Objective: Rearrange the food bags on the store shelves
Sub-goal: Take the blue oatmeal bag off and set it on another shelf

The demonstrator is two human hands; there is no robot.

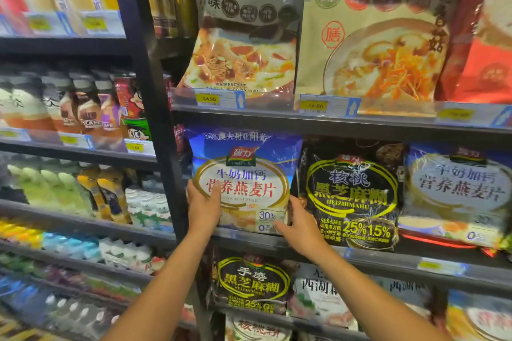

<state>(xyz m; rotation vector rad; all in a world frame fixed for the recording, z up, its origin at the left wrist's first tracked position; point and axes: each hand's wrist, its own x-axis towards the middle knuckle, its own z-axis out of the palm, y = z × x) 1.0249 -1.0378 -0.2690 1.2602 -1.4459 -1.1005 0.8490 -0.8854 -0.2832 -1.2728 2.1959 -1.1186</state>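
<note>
A blue and white oatmeal bag stands upright at the left end of the middle shelf. My left hand grips its lower left edge, thumb across the front. My right hand holds its lower right corner, fingers against the front. Right beside it stands a black sesame paste bag, then another blue oatmeal bag. On the shelf above are a grey soup-picture bag and a beige mushroom bag.
A dark upright post divides these shelves from drink bottles on the left. Below the middle shelf stand a black sesame bag and white bags. A red bag fills the upper right. Price tags line the shelf edges.
</note>
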